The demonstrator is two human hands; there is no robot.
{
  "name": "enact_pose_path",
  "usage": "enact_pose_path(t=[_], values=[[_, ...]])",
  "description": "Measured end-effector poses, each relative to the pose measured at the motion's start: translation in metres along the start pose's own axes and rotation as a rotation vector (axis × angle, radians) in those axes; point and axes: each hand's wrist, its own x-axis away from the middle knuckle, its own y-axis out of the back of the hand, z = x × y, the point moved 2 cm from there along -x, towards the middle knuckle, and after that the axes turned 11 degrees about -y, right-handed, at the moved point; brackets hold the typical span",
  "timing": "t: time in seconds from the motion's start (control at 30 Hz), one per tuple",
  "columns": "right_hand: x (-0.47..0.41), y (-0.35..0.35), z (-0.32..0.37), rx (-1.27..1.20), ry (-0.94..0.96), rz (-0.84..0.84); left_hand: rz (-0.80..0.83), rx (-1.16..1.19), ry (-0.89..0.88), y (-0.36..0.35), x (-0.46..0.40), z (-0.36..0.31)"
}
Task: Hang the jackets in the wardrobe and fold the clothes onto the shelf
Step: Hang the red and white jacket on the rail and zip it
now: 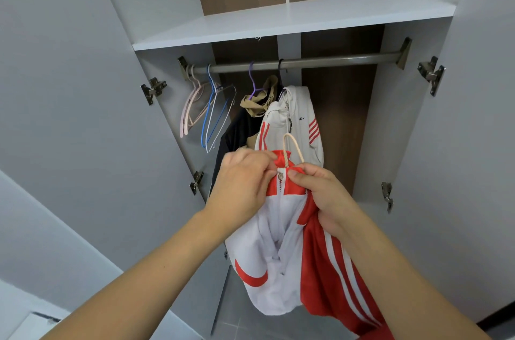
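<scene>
I hold a red and white jacket (281, 250) in front of the open wardrobe. My left hand (239, 183) pinches its red collar at the left of the zip. My right hand (317, 192) grips the collar at the right of the zip. The zip pull (280, 176) sits between my fingertips at the top. A beige hanger hook (291, 147) sticks up out of the collar. On the rail (306, 61) hang a white jacket with red stripes (298, 122) and a dark jacket with a tan garment (250, 116).
Several bare hangers, pink (192, 105) and blue (213, 111), hang at the rail's left end. A white shelf (292, 22) runs above the rail. Both wardrobe doors stand open, left (83, 89) and right (473, 116). Grey floor tiles show below.
</scene>
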Motion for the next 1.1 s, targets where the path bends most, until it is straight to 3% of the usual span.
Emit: enact_pose_path(t=[0.1,0.2,0.43,0.57,0.67,0.8,0.93,1.1], values=[[-0.003,0.0,0.002,-0.065,-0.007,-0.024,-0.017,-0.252,-0.091,-0.003,0.002,-0.005],[-0.006,-0.003,0.002,-0.09,0.014,-0.065,-0.026,-0.348,-0.126,-0.012,0.007,-0.013],[-0.006,-0.015,-0.012,-0.026,-0.034,-0.17,0.022,-0.368,-0.163,-0.014,0.022,-0.006],[-0.005,-0.018,0.004,-0.055,-0.029,-0.127,-0.03,-0.292,-0.051,-0.004,0.013,-0.001],[-0.003,-0.016,0.021,0.121,-0.023,-0.083,-0.081,-0.227,0.004,0.005,0.002,0.0],[0.0,-0.015,0.025,0.262,-0.032,-0.028,-0.008,-0.247,-0.058,0.005,0.001,-0.006],[-0.003,-0.011,0.019,0.213,-0.051,-0.072,-0.04,-0.263,-0.095,0.013,0.003,-0.005],[-0.009,-0.015,0.022,0.141,-0.051,-0.224,0.045,-0.17,-0.143,0.004,0.013,-0.011]])
